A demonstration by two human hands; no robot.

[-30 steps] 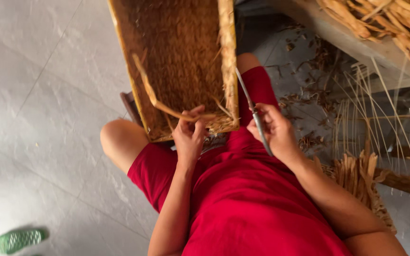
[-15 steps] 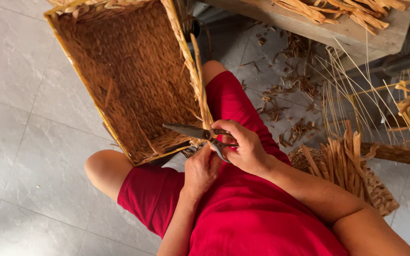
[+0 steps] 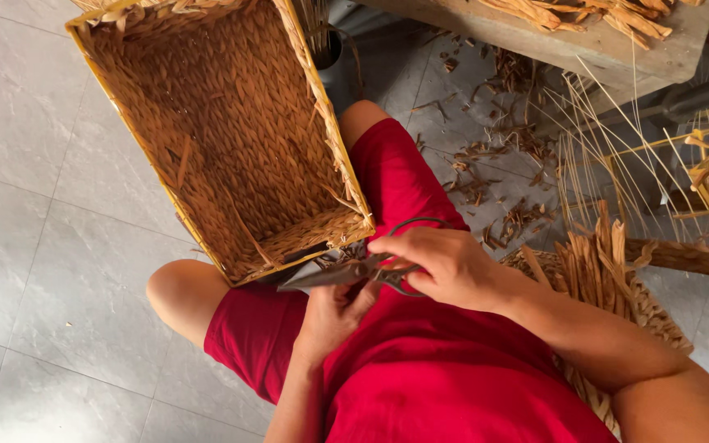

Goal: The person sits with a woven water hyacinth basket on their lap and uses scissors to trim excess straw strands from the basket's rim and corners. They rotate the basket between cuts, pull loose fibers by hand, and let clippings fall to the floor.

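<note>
A rectangular woven straw basket with a yellow frame rests tilted on my lap, its open side facing me. My right hand grips dark metal scissors, whose blades point left at the basket's near corner. My left hand sits just below the blades, fingers curled against the basket's near edge; what it pinches is hidden. I sit in red shorts and a red shirt, knees apart.
Grey tiled floor lies to the left. Straw scraps litter the floor ahead. A wooden bench with straw on it stands at the top right. Another partly woven piece with upright strands sits at my right.
The basket has turned and shifted left, showing more of its inside. The scissors have swung from upright to level at the basket's near corner, and my left hand has dropped beneath them.
</note>
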